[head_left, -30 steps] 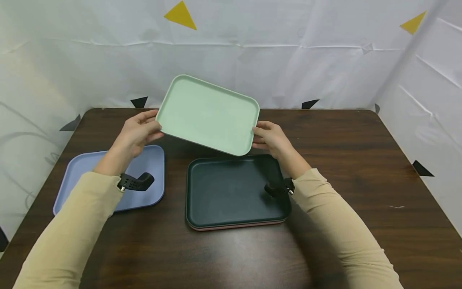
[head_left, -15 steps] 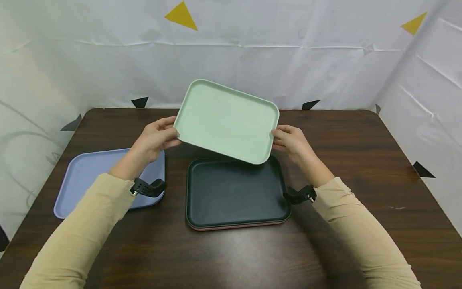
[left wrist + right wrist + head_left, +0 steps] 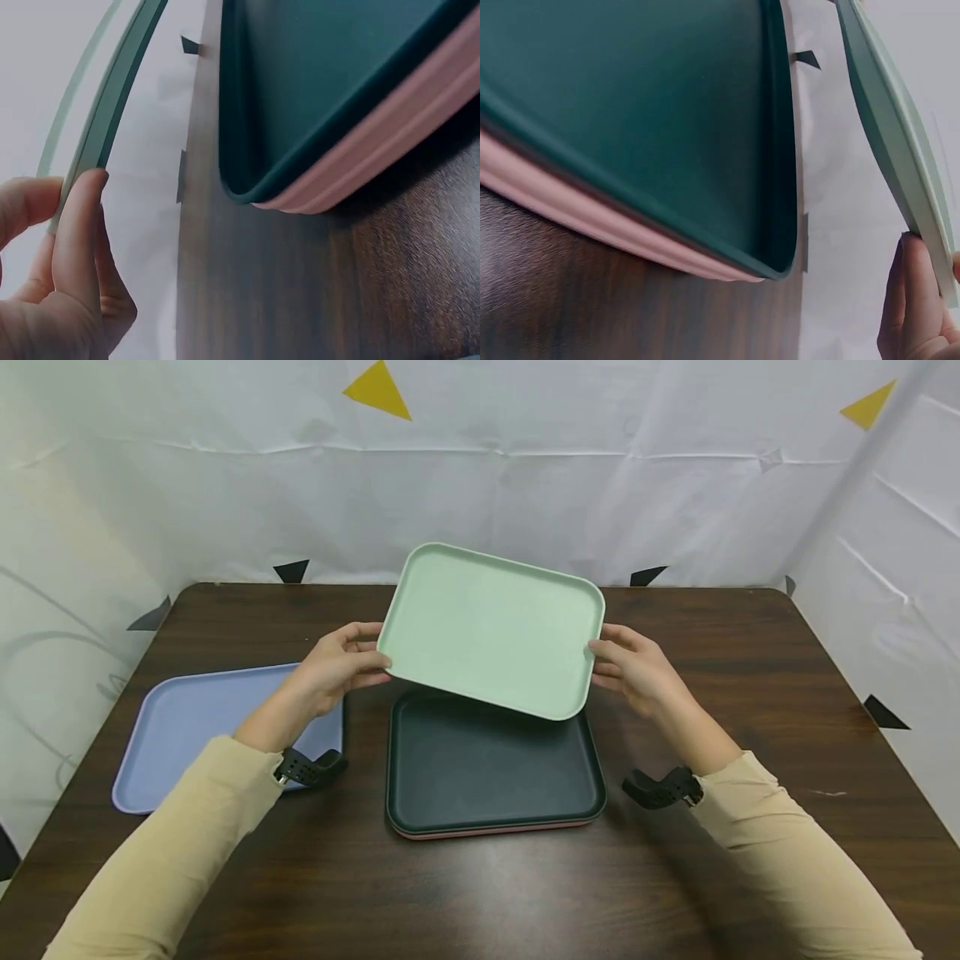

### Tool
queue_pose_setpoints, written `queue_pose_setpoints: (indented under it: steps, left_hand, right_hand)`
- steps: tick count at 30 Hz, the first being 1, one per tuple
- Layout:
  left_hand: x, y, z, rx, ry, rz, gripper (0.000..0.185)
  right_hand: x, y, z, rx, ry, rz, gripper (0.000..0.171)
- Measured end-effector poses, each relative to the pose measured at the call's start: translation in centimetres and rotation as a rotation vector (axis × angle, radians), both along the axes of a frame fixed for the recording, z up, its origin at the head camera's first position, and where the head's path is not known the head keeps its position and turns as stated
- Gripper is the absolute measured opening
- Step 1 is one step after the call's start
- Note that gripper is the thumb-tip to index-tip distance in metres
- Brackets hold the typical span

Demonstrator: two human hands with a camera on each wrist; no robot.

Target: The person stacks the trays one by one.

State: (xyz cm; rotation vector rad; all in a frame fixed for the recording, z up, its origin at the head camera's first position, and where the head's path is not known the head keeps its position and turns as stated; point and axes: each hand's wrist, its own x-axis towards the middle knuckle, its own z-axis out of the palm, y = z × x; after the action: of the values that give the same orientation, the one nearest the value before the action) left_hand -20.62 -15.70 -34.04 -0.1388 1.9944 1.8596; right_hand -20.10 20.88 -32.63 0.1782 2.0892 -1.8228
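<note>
Head view, left of frame: a blue tray (image 3: 195, 718) lies flat on the counter (image 3: 360, 902), partly behind a sleeve (image 3: 172, 843). Left hand (image 3: 330, 670) pinches the pale green tray (image 3: 491, 631) by its short edge, thumb on top, fingers (image 3: 79, 232) beneath. It's up mid-frame, tilted, over a dark green tray (image 3: 495, 768) stacked on pink (image 3: 379, 142). Right hand (image 3: 637, 672) pinches the opposite edge, likely for balance.

Your left hand (image 3: 339, 668) and right hand (image 3: 639, 670) grip a green tray (image 3: 491, 631). A dark tray (image 3: 495, 768) sits below, between them.
</note>
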Motion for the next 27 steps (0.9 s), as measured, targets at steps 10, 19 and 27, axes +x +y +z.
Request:
queue_pose_setpoints:
  steps: [10,19,27]
  left_hand:
    - [0.5,-0.2,-0.8,-0.02,-0.011,-0.077,0.062]
    - [0.7,-0.5,-1.0,-0.096,-0.001,-0.184,0.062]
    - [0.6,-0.6,-1.0,-0.126,0.042,-0.205,0.059]
  right_hand:
    - [0.9,0.5,-0.3,-0.105,0.013,-0.088,0.064]
    - [1.1,0.9,-0.2,-0.145,0.008,-0.099,0.065]
    - [1.3,1.3,-0.5,-0.07,0.008,-0.02,0.061]
